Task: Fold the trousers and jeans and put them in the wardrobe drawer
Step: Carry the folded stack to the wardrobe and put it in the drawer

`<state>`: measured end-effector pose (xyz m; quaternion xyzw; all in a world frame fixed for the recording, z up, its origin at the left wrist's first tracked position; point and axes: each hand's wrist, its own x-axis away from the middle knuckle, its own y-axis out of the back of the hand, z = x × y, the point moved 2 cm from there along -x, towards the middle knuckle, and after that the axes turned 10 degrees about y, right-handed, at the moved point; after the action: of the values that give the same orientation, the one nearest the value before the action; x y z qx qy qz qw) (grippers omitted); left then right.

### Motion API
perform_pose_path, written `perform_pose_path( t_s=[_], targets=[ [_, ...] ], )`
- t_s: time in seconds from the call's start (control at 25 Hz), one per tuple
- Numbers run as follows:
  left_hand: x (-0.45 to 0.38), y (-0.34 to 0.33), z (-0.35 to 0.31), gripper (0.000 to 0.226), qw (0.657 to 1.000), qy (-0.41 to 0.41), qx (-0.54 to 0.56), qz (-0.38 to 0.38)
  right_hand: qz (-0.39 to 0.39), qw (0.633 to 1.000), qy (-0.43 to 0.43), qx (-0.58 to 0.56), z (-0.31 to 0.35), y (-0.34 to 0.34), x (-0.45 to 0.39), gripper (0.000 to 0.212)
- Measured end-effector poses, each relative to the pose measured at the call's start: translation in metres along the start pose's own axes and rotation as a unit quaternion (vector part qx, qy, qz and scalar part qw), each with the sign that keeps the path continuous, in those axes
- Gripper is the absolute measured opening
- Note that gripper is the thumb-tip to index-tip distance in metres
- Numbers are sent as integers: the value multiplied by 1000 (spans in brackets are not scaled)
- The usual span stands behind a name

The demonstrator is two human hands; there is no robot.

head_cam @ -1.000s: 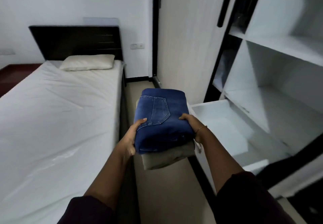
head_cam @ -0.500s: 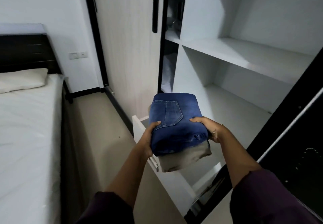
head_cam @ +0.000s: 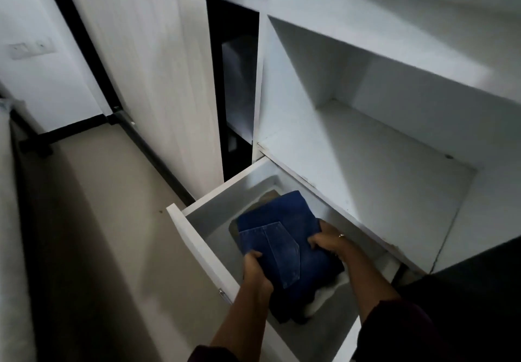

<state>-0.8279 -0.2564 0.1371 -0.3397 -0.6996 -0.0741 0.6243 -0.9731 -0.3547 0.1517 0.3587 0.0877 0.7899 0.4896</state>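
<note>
A dim bedroom is showing pale beige floor along the left and a plain white wall at the back, where one light switch plate is sitting; no brand, label or readable writing is appearing anywhere. The white wardrobe is filling most of the view, standing open on the right with two bare shelves visible one above the other, while its one pale wood-grain door is standing shut on the left beside a dark gap. At the wardrobe's base one white drawer is standing pulled out over the floor. Inside it two folded garments are lying stacked: the blue jeans are sitting on top with one back pocket facing up, and the beige trousers are peeking out beneath at the near and far edges; whether the stack is resting on the drawer bottom cannot be told. The left hand is gripping the near left edge of the jeans, thumb on top, fingers curled under. The right hand is clasping the right edge of the same stack, fingers bent over the denim, with one thin ring showing. Two dark sleeves are entering from the bottom.
</note>
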Motion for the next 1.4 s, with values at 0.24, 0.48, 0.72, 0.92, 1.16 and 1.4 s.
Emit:
perform_pose_path(
  t_s=[0.24, 0.48, 0.72, 0.92, 1.16, 1.4],
  targets=[
    [-63, -4, -2, 40, 997, 61, 3, -54, 34, 997, -73, -7, -54, -30, -44, 55],
    [-101, -5, -1, 43, 993, 79, -19, -90, 36, 993, -110, -13, -77, -41, -62, 62],
    [-109, 4, -7, 74, 929, -58, -280, -235, -17, 989, -66, 132, -64, -53, -52, 67],
    [-70, -14, -12, 64, 710, -420, -548, -136, -150, 965, 4, 214, -28, -67, -7, 67],
    [-14, 9, -12, 33, 441, -627, -640, -49, -182, 968, 33, 168, -8, -101, 69, 62],
    [10, 81, -9, 52, 246, -661, -709, -11, -269, 914, 97, 288, 10, -154, 133, 51]
  ],
)
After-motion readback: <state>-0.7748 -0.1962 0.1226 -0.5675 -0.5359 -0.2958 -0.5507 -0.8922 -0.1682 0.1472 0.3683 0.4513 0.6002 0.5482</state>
